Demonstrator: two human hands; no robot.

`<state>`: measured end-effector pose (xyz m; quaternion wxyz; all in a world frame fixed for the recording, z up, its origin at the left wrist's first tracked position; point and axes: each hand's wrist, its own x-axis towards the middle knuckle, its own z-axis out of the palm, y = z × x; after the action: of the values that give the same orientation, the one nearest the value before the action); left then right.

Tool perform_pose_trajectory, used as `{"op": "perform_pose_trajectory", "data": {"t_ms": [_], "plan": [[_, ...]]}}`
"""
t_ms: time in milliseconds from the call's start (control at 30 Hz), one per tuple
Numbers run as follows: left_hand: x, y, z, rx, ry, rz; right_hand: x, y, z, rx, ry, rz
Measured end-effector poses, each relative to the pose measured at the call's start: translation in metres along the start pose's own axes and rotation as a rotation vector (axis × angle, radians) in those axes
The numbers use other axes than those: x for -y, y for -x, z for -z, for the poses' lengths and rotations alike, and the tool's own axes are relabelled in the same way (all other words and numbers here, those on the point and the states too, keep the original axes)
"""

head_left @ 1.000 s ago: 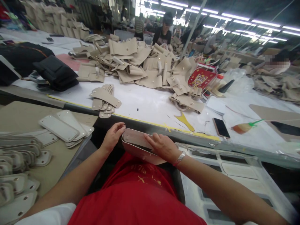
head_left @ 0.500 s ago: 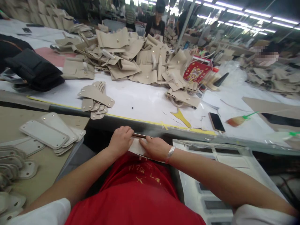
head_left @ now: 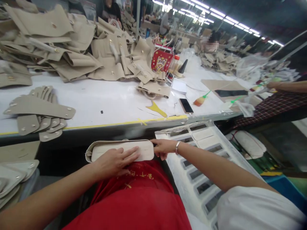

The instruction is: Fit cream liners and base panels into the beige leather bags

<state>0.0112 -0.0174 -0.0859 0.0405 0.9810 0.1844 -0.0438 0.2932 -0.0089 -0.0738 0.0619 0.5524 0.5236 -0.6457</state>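
A long cream piece with rounded ends and a raised beige rim [head_left: 146,150] lies across my lap, at the table's front edge. My left hand [head_left: 117,161] rests on its face, fingers spread and pointing right. At the piece's right end, my right hand [head_left: 164,147] pinches the rim between thumb and curled fingers. The underside of the piece is hidden. Below it is my red apron [head_left: 134,204].
Beige leather parts [head_left: 107,60] are heaped on the white table [head_left: 88,102], with flat straps [head_left: 40,107] at left. A phone [head_left: 186,105] and glue bottle [head_left: 200,101] lie right. A white slotted rack [head_left: 182,169] stands beside my lap. Another person's arm [head_left: 290,85] reaches in.
The view has swung right and closer to the table. My left hand has gone from gripping the piece to lying spread on it. My right hand is now at its right end; more of its face shows.
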Motion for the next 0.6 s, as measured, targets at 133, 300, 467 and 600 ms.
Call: {"op": "perform_pose_trajectory", "data": {"t_ms": [133, 300, 467, 600], "plan": [[0.002, -0.011, 0.006, 0.047, 0.021, -0.081, -0.006, -0.01, -0.014, -0.146, 0.056, 0.148], [0.012, -0.015, 0.007, 0.051, 0.206, -0.069, -0.005, -0.007, -0.011, -0.29, 0.112, 0.377], [0.018, -0.022, 0.008, 0.101, 0.269, -0.075, -0.002, 0.003, -0.009, -0.203, 0.023, 0.435], [0.019, -0.029, 0.009, 0.147, 0.234, -0.079, -0.007, 0.007, -0.007, -0.193, -0.178, 0.373]]}}
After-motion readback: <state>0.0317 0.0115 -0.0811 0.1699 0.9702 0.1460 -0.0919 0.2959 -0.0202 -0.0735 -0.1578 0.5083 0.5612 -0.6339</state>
